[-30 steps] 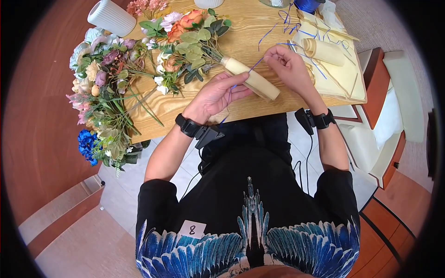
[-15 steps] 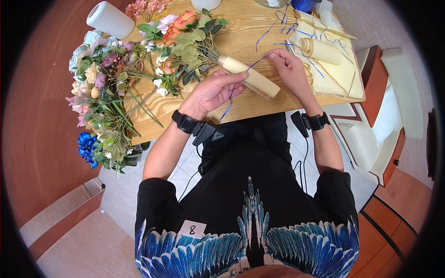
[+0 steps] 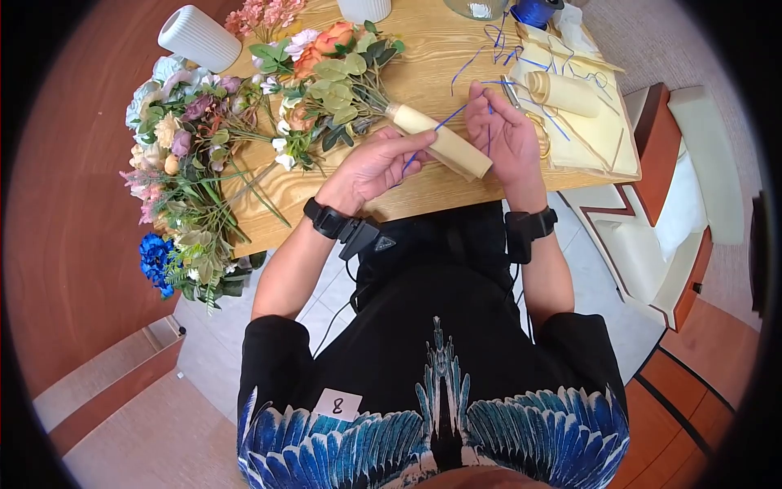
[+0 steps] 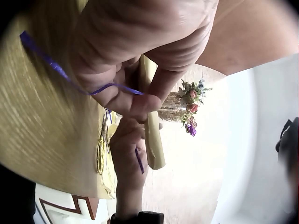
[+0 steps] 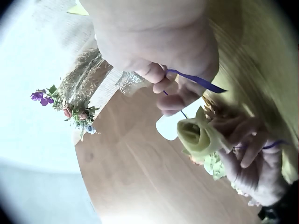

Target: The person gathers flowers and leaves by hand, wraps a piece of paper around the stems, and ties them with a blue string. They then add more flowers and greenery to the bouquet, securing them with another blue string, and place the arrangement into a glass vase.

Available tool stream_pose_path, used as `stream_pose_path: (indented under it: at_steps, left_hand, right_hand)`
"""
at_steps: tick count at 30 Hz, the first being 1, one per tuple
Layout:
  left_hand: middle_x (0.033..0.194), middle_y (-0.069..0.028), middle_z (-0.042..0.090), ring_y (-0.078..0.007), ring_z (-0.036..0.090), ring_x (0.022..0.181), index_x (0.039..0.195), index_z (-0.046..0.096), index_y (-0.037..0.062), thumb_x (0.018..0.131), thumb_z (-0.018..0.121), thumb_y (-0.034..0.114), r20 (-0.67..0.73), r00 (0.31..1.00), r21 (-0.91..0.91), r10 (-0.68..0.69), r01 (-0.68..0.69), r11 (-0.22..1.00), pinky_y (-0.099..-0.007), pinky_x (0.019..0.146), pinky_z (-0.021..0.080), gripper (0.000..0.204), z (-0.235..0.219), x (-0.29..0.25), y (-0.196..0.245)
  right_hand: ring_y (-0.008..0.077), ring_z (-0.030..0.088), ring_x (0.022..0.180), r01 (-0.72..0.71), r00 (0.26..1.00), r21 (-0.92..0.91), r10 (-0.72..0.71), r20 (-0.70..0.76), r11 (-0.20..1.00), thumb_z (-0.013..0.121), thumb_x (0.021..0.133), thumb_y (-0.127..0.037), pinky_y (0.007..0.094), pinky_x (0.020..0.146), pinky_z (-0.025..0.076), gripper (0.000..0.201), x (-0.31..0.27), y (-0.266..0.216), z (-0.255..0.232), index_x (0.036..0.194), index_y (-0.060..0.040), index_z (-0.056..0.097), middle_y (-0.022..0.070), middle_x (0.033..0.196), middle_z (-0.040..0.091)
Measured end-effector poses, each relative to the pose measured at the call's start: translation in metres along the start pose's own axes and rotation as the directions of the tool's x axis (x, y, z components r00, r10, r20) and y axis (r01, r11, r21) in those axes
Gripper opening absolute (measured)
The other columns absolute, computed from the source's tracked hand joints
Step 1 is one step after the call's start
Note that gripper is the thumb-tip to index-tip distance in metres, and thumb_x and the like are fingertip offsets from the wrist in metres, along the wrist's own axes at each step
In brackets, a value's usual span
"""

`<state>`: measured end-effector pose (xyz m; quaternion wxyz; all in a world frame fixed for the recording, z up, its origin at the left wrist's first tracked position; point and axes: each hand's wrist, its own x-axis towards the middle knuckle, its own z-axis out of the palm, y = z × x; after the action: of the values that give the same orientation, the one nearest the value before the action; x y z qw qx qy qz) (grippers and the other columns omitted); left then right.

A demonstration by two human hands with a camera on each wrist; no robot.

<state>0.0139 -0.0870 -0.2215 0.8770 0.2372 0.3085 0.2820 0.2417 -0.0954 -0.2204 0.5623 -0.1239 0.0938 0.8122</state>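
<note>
My left hand [image 3: 376, 167] grips a bouquet's handle, its stems wrapped in a cream paper roll [image 3: 460, 152]. The left thumb presses a thin blue ribbon [image 3: 452, 120] against the paper. From there the ribbon runs up to my right hand [image 3: 509, 143], whose fingertips pinch it beside the roll. A short tail of ribbon [image 5: 201, 82] hangs from the right fingers in the right wrist view. Orange and lilac flowers [image 3: 334, 37] with green leaves lie at the bouquet's far end. The other ribbon tail [image 4: 58, 70] trails below the left hand.
More artificial flowers [image 3: 175, 143] are heaped along the table's left side, near a white ribbed vase [image 3: 199, 38]. At right lie cream paper sheets [image 3: 599, 151], a paper roll [image 3: 564, 94], scissors [image 3: 544, 134] and loose blue ribbon. A blue ribbon spool [image 3: 535, 11] stands at the back.
My right hand has turned and come down and inward towards the roll, its palm now facing more upward, still pinching the ribbon. The left hand keeps its grip.
</note>
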Motion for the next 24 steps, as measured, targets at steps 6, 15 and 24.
stream_pose_path:
  at_steps: [6,15,24]
  left_hand:
    - [0.092,-0.0024,0.069,-0.0052,0.065,0.075,0.103,0.065,0.0025,0.089,0.072,0.012,0.065,0.998,-0.022,0.014,-0.013,1.000,-0.0152,0.060,0.052,0.018,-0.004,-0.001,0.003]
    - [0.098,-0.0065,0.069,-0.0089,0.067,0.085,0.107,0.066,-0.0024,0.090,0.069,0.007,0.066,0.990,-0.065,0.122,-0.117,0.991,-0.0178,0.076,0.056,0.019,0.003,0.007,0.008]
    - [0.102,-0.0095,0.068,-0.0119,0.068,0.089,0.107,0.064,-0.0062,0.090,0.067,0.001,0.039,0.978,-0.109,0.204,-0.199,0.974,-0.0192,0.079,0.058,0.019,0.011,0.026,0.018]
  right_hand:
    - [0.0183,0.047,0.076,0.069,0.987,-0.053,-0.061,0.151,0.996,0.045,0.101,-0.012,0.0299,0.071,0.045,0.013,0.015,-0.009,0.003,0.101,-0.0012,0.052,0.0070,0.086,0.052]
    - [0.0157,0.048,0.074,0.299,0.919,-0.326,-0.179,0.350,0.897,0.048,0.095,-0.015,0.0288,0.066,0.043,0.012,0.034,-0.016,-0.040,0.095,-0.0039,0.053,0.0049,0.081,0.051]
    - [0.0289,0.058,0.066,0.269,0.772,-0.842,-0.418,0.479,-0.468,0.054,0.092,-0.010,0.0402,0.062,0.045,0.009,-0.012,0.057,-0.030,0.087,-0.0024,0.057,0.0116,0.078,0.059]
